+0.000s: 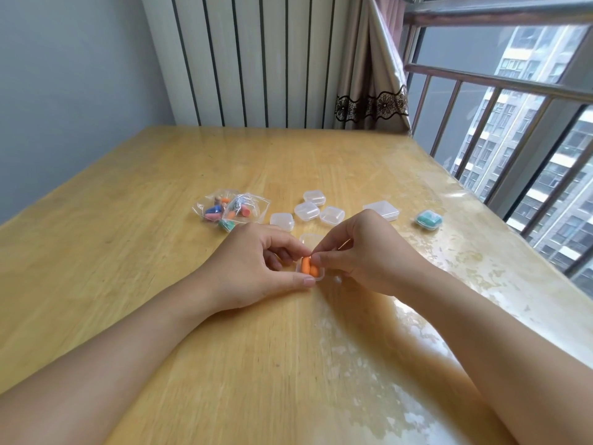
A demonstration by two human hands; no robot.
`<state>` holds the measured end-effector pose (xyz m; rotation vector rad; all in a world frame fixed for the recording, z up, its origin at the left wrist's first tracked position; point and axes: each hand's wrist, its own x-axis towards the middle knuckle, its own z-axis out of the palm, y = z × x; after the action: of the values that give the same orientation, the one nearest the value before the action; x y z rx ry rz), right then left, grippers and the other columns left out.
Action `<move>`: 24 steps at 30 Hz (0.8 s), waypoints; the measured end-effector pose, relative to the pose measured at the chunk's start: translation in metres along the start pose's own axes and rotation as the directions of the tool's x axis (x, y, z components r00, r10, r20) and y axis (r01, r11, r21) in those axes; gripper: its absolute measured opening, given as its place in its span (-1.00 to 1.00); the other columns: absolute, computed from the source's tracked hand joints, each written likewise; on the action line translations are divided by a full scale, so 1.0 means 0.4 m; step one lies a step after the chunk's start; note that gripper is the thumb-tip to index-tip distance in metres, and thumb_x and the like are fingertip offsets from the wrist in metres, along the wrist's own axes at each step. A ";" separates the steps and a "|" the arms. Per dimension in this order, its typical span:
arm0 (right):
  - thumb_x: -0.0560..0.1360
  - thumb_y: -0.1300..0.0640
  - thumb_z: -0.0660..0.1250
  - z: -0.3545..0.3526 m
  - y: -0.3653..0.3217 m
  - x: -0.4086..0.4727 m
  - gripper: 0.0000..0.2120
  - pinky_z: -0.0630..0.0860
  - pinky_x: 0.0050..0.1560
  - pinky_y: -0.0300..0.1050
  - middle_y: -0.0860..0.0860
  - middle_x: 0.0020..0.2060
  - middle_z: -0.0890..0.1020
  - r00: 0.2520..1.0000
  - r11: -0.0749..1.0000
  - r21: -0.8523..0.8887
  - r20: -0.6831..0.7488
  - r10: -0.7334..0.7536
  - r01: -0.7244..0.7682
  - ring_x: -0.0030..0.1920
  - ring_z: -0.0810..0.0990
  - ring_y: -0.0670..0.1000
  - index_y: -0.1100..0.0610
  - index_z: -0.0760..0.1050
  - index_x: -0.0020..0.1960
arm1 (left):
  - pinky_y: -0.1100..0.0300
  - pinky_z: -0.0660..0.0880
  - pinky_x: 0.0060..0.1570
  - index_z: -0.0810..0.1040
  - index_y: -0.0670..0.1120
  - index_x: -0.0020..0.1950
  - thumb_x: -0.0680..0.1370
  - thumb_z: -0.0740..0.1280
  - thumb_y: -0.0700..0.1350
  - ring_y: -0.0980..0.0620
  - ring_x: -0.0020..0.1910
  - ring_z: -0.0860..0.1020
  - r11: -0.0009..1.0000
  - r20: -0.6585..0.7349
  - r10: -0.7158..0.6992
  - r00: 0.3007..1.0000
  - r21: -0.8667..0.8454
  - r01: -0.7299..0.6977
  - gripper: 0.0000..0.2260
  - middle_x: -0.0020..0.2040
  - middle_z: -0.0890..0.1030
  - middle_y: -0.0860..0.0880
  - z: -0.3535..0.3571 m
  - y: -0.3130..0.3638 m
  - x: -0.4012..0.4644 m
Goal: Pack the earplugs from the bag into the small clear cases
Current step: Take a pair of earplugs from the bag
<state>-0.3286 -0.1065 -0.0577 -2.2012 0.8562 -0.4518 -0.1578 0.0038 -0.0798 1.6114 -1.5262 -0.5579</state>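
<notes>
A small clear case (317, 276) lies open on the wooden table (128, 252) between my hands, its lid (313, 239) tipped back. Two orange earplugs (308, 267) lie inside it. My left hand (256, 271) pinches the case's left side with thumb and fingers. My right hand (362, 252) has its fingertips pressed on the orange earplugs. A clear plastic bag (229, 210) holding several coloured earplugs lies to the back left. Several closed empty clear cases (306, 211) stand behind my hands.
A closed case with teal earplugs (427, 220) sits at the right, near the table's edge. A larger flat clear case (382, 210) lies behind my right hand. A radiator, a curtain and a window railing border the table at the back and right.
</notes>
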 end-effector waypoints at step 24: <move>0.35 0.11 0.61 0.013 0.013 0.015 -0.62 0.47 -0.23 -0.14 -0.04 -0.07 0.67 0.997 0.998 0.056 -0.077 0.007 -0.002 -0.20 0.64 -0.03 0.03 0.44 0.00 | 0.24 0.54 -0.08 0.46 0.25 0.24 0.27 0.66 0.02 0.15 -0.14 0.52 0.999 -0.024 -0.038 0.999 0.019 0.038 -0.37 0.04 0.64 0.12 0.007 -0.011 0.007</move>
<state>-0.3240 -0.1108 -0.0648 -2.1417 0.8786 -0.5556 -0.1568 0.0002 -0.0845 1.6595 -1.4906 -0.5443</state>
